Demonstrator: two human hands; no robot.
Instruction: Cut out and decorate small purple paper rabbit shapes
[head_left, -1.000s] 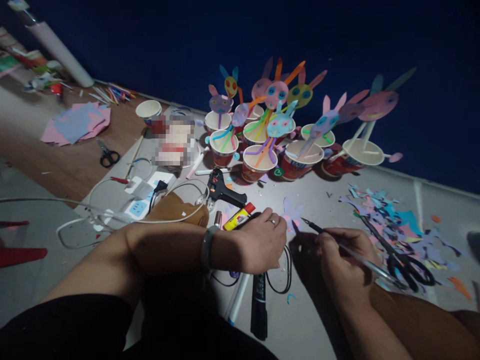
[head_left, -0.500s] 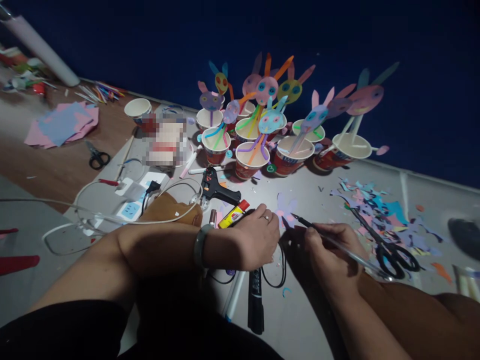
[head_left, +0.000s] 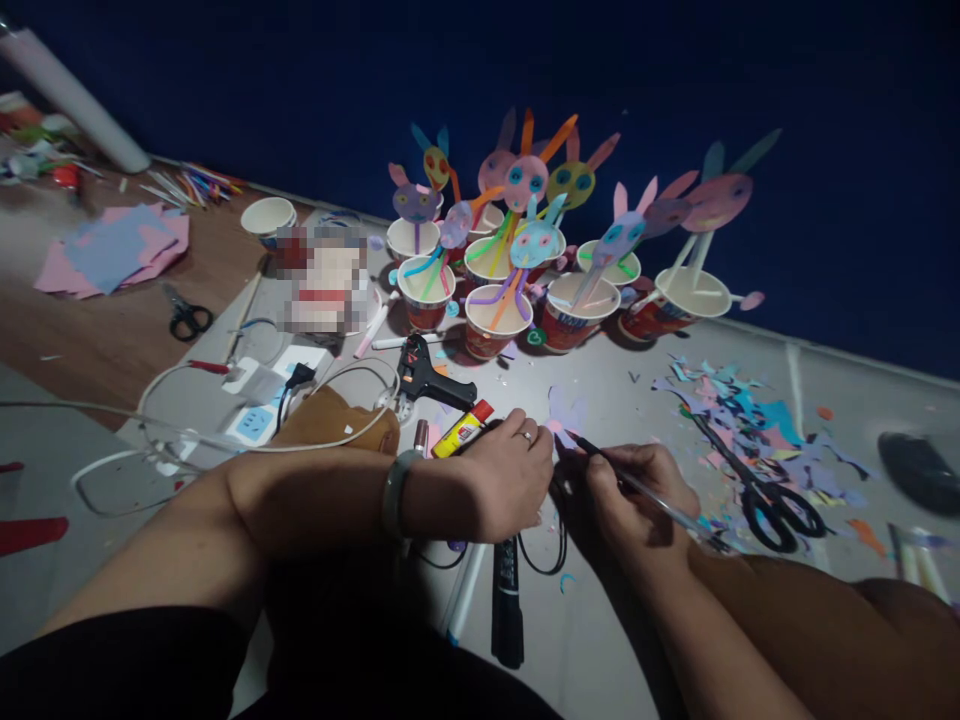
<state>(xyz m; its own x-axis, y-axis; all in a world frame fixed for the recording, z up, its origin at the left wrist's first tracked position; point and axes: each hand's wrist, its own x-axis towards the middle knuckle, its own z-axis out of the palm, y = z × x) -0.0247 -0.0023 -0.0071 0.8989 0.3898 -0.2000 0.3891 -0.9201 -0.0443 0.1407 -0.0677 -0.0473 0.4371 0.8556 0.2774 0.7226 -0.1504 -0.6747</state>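
Observation:
In my right hand (head_left: 649, 490) is a dark-tipped pen (head_left: 637, 482), its point low over a small purple paper flower (head_left: 566, 408) with a pinkish middle. My left hand (head_left: 514, 470) lies at the flower's near-left edge, fingers bent and close together, appearing to hold it against the table; the fingertips are partly hidden. Beside the left hand are a yellow glue stick (head_left: 459, 432) with a red cap and a black glue gun (head_left: 431, 375). A black marker (head_left: 508, 600) lies below that hand.
Several paper cups (head_left: 499, 318) carrying paper bunny heads stand along the blue wall (head_left: 300, 90). Black-handled scissors (head_left: 772, 505) rest on paper scraps (head_left: 757, 400) at right. A power strip (head_left: 251, 425) with looping cables lies left. Small scissors (head_left: 187, 318) and coloured paper (head_left: 112, 250) are farther left.
The pen tip has come closer to the paper flower as my right hand moved left. My left hand keeps its place by the flower. The whole view has shifted slightly.

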